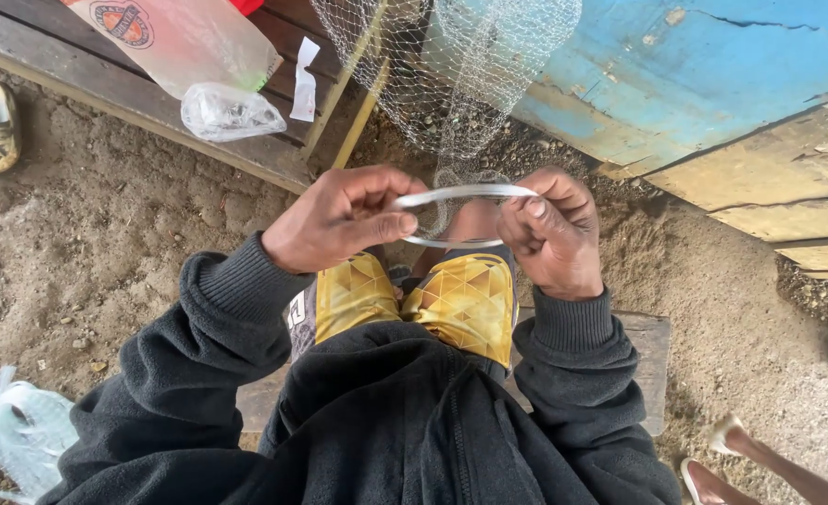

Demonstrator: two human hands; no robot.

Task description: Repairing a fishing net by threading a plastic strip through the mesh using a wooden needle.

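Just above the yellow shorts (460,299), the left hand (339,220) and right hand (554,234) each keep a closed grip on a white ring (460,194). Beyond the ring hangs the net (451,84); its loose mesh could probably slip off or tangle.

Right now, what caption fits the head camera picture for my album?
Both hands, left hand and right hand, hold a white loop under a hanging net.

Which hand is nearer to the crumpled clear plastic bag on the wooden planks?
Left. The left hand sits just below and right of the clear plastic bag; the right hand is farther right, across the white ring.
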